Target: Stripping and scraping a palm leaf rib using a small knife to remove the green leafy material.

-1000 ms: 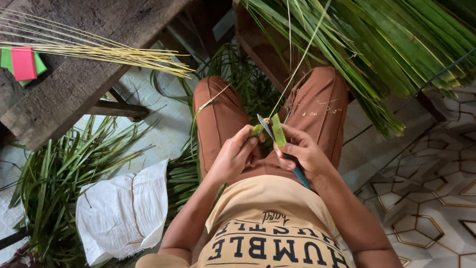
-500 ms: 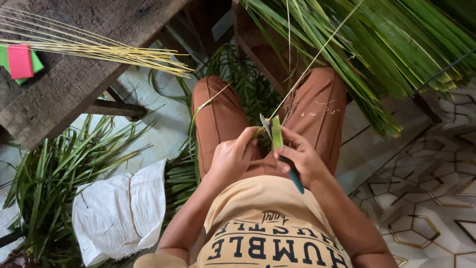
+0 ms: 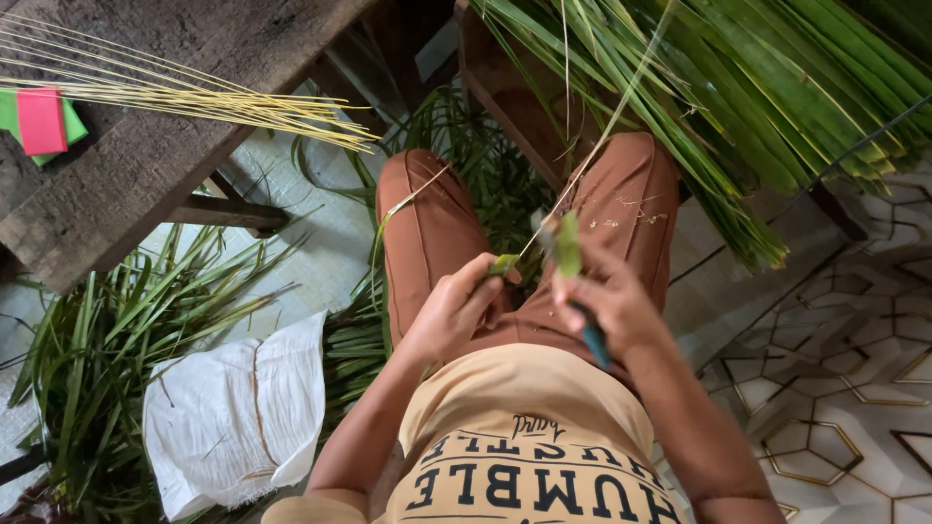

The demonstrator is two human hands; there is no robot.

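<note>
Right now my right hand [image 3: 610, 296] is closed around a knife [image 3: 585, 328] with a blue-green handle; its blade end is blurred, with a strip of green leaf [image 3: 567, 245] lying against it. My left hand [image 3: 454, 309] pinches the near end of a pale leaf rib [image 3: 594, 144] between thumb and fingers, just beside the right hand, and the rib runs up and away toward the heap of palm fronds [image 3: 767, 87] ahead. Both hands sit above my lap, over my brown trousers [image 3: 427, 223]. To my left, stripped yellow ribs [image 3: 175, 92] lie on a wooden bench [image 3: 146, 165] near red and green paper pads [image 3: 41, 121]. A white sack [image 3: 233, 412] rests on cut leaves [image 3: 107, 340] on the floor.
</note>
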